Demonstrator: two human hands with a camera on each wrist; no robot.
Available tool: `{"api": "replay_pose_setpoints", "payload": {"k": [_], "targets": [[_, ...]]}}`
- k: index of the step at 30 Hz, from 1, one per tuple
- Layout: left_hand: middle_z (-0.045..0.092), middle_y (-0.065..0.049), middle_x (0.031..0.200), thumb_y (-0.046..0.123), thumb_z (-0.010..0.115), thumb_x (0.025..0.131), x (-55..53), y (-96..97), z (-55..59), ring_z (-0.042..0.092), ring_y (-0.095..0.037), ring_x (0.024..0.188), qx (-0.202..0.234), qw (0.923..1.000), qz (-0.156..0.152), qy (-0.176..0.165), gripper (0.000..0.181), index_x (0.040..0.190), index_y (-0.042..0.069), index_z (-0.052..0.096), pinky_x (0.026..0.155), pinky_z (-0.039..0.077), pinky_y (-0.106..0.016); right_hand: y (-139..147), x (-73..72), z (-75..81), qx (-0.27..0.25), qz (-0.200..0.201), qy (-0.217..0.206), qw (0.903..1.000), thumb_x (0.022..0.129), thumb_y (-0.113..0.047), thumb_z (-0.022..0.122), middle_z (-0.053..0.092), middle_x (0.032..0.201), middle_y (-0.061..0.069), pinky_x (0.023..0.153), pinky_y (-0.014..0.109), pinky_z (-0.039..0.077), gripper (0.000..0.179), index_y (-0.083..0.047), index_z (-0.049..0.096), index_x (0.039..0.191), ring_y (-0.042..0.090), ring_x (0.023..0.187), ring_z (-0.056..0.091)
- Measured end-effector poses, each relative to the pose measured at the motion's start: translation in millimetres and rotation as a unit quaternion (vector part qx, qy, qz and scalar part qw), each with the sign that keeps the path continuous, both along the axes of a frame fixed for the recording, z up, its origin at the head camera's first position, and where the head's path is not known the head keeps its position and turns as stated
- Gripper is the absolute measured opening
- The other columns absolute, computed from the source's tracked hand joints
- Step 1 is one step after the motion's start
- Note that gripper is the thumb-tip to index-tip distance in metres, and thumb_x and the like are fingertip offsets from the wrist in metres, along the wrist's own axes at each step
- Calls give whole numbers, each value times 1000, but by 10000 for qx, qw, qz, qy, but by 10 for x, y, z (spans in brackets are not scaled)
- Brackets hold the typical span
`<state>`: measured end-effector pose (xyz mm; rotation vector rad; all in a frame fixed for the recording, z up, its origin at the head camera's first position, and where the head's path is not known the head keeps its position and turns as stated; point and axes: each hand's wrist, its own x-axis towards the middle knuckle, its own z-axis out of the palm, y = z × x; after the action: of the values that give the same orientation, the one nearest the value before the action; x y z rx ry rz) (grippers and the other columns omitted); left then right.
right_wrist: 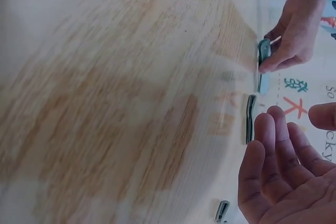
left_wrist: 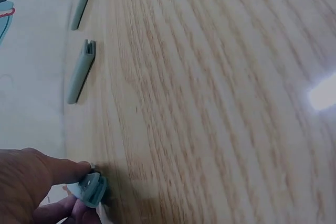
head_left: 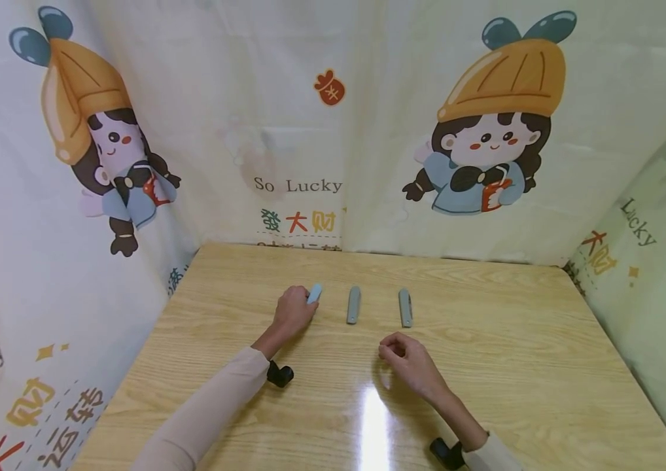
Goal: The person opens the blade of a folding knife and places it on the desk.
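My left hand (head_left: pixel 296 310) pinches a slim light-blue slotted piece (head_left: pixel 314 293), handle-shaped, between thumb and fingers at the back left of the table. In the left wrist view the thumb lies against one end of this blue piece (left_wrist: pixel 93 188), and the fingers hide part of it. Two similar grey-green slotted pieces, a nearer one (head_left: pixel 353 305) and a farther one (head_left: pixel 406 308), lie apart to its right, roughly parallel. My right hand (head_left: pixel 408 362) hovers in front of the rightmost piece with relaxed, bent fingers and nothing in them; its palm (right_wrist: pixel 294 198) shows in the right wrist view.
The wood-grain table (head_left: pixel 515 366) reaches back to a printed cloth (head_left: pixel 392 150) that hangs behind it and along both sides. A bright light reflection (head_left: pixel 374 425) lies on the tabletop at the front. Black wrist cameras sit below both hands.
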<state>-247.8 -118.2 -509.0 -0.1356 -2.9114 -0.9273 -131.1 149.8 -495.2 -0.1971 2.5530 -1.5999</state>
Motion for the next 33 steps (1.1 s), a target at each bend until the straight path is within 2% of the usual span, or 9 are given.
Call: {"api": "replay_pose_setpoints", "payload": {"k": [9, 15, 21, 30, 33], "targets": [[70, -9, 89, 12, 73, 94, 20, -39, -32, 63, -22, 80, 667, 9977, 111, 34, 15, 98, -3, 74, 74, 54, -41, -6, 11, -42, 42, 154, -90, 9998, 103, -22, 63, 67, 87, 6, 64, 28, 49, 21, -2, 68, 109, 23, 79, 64], [69, -4, 86, 12, 71, 94, 46, -42, -15, 61, -17, 74, 903, 9954, 236, 215, 13, 99, 1, 76, 69, 53, -38, -25, -4, -53, 2, 210, -107, 9997, 103, -22, 63, 68, 87, 6, 64, 29, 51, 23, -1, 68, 109, 23, 79, 66], [67, 1, 77, 16, 74, 93, 100, -24, 10, 60, -13, 64, 1193, 9919, 175, 393, 12, 92, 5, 78, 59, 52, -34, -41, -26, -48, -44, 200, -80, 9998, 103, -20, 63, 67, 87, 7, 65, 28, 51, 22, 0, 68, 109, 24, 79, 66], [68, 3, 76, 17, 76, 91, 253, 34, 85, 60, -9, 65, 1458, 9891, -116, 181, 10, 92, 7, 79, 57, 50, -29, -71, -56, -46, -496, 430, -267, 9975, 103, -19, 60, 70, 94, 10, 69, 34, 54, 25, 4, 67, 111, 26, 84, 66], [68, 2, 76, 15, 76, 90, 283, 55, 116, 60, -10, 66, 1540, 9880, -124, 79, 10, 92, 5, 79, 58, 49, -28, -84, -72, -39, -587, 501, -343, 9964, 104, -17, 58, 70, 95, 12, 71, 36, 55, 25, 6, 66, 112, 28, 86, 66]]}}
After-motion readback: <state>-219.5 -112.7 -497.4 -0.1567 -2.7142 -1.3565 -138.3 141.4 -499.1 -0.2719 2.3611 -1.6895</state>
